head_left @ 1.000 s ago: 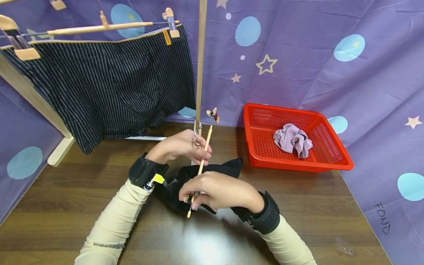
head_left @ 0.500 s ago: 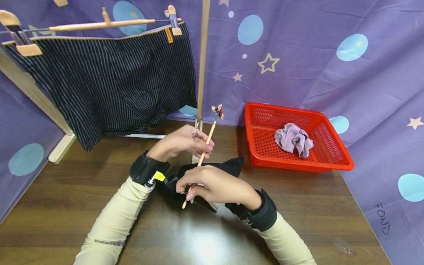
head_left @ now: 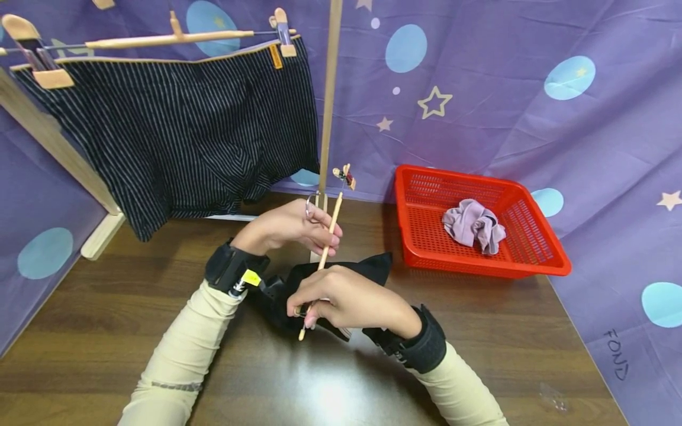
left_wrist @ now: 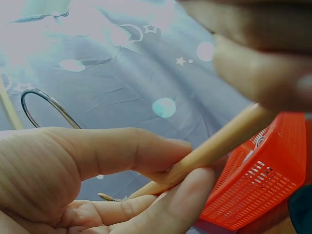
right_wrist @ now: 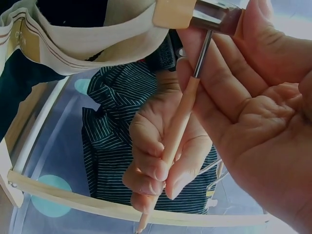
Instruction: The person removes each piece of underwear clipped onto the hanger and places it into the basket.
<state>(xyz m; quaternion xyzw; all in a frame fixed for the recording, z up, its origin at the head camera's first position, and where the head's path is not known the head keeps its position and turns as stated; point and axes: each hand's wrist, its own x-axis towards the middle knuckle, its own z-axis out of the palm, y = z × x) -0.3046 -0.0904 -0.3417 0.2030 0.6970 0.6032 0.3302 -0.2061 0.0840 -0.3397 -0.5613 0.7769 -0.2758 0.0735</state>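
Observation:
In the head view, my left hand (head_left: 290, 229) pinches the wooden bar of a clip hanger (head_left: 331, 225) near its middle, between thumb and fingers. The hanger's metal hook (left_wrist: 48, 102) rises above that hand in the left wrist view. My right hand (head_left: 354, 300) pinches the metal and wood clip (right_wrist: 174, 13) at the bar's near end. That clip meets the pale waistband (right_wrist: 97, 43) of a black garment (head_left: 372, 269), which hangs below both hands, partly hidden by them. At the bar's far end, the other clip (head_left: 345, 176) carries nothing.
Striped dark shorts (head_left: 186, 130) hang by clips on another hanger (head_left: 170, 40) at the left. A wooden upright (head_left: 329, 100) stands behind the hands. At the right, a red basket (head_left: 426, 260) holds a crumpled pinkish cloth (head_left: 473, 226). The wooden table (head_left: 266, 378) runs beneath.
Both hands have stayed on the hanger. Its near end has shifted slightly up, and its far clip swung a little right, then back left. The head view has shifted slightly.

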